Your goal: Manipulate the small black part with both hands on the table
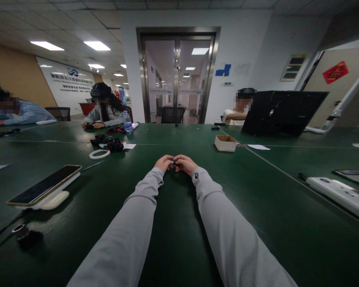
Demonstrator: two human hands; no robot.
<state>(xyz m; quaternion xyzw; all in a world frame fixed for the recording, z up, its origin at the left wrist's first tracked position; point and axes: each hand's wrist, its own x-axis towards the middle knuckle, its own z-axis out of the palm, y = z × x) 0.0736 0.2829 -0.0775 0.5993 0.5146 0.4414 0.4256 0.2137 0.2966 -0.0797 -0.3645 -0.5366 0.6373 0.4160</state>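
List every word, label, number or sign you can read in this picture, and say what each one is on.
Nothing can be read for certain.
White wall banner: a blue logo and lines of characters, too blurred to read.
Red diamond sign on the right door: one character, too blurred to tell.
Blue sign beside the glass doors: a shape, no legible text.
Strip across the glass doors: print too small.
Water bottle label: unreadable.

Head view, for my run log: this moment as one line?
left hand: on small dark part | right hand: on same part | surface: green table
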